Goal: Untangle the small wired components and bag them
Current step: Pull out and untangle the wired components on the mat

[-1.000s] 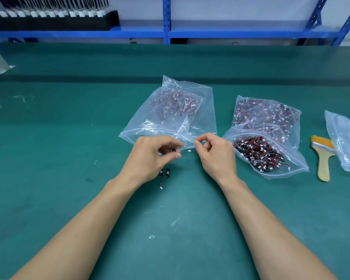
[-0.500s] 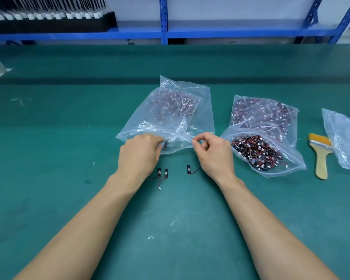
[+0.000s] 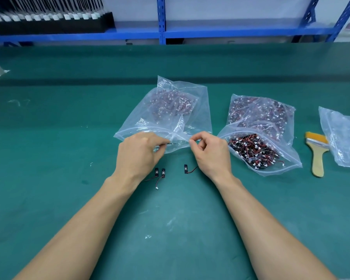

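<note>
Back-left, past the tabletop (image 3: 49,158) far edge: black tray (image 3: 49,21) of white-tipped parts on a blue rack (image 3: 210,34).

Left hand (image 3: 138,156), centre of tabletop: fingers curled, pinching one wired component (image 3: 171,144) at its fingertips, right at the mouth of the centre bag (image 3: 170,114). Can't tell if the part is inside the mouth or just at the lip.

Just nearer than that hand: two loose components (image 3: 163,172) side by side flat on the tabletop, red/black leads trailing towards the near edge. A third component (image 3: 186,169) lies alone between the wrists, its lead running under the right hand.

Centre bag: clear zip type, lying flat, mouth towards the near edge, a mass of parts in its far half.

Right hand (image 3: 212,154): curled, thumb and forefinger pinching the right end of the centre bag's mouth.

Right of it, touching: open bag (image 3: 271,164), a tangled heap of red/black wired parts inside, mouth facing left. It overlaps a rear bag (image 3: 261,112), also full.

Then brush (image 3: 317,156), wooden handle towards the near edge, yellow bristles away.

Right edge: another clear bag (image 3: 343,138), cut off by the frame, contents unclear.
</note>
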{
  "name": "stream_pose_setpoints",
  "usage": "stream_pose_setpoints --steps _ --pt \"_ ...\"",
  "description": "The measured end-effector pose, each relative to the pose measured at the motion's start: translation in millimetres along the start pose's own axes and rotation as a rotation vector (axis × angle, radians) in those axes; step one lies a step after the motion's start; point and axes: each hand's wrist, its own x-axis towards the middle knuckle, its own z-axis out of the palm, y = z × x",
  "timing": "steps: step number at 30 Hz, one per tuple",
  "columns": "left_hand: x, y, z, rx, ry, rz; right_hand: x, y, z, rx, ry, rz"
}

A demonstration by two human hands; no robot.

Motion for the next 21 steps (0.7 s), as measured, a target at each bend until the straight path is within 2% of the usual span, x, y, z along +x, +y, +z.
stream_pose_setpoints --steps 7,9,11,14,21 --pt "-18 2 -2 -0.190 -0.295 0.004 0 1 0 -0.001 0.006 0.006" --pt "-20 3 -5 -0.262 -0.293 0.007 0 2 0 0.000 0.005 0.005" --pt "-21 -4 -10 -0.337 -0.205 -0.023 -1 2 0 0.004 0.002 0.002" --pt "-22 -22 -15 -0.288 -0.117 -0.098 0 2 -1 0.006 0.008 0.003" --pt "-31 -42 -9 -0.227 -0.257 -0.254 0 5 1 0.011 0.006 -0.009"
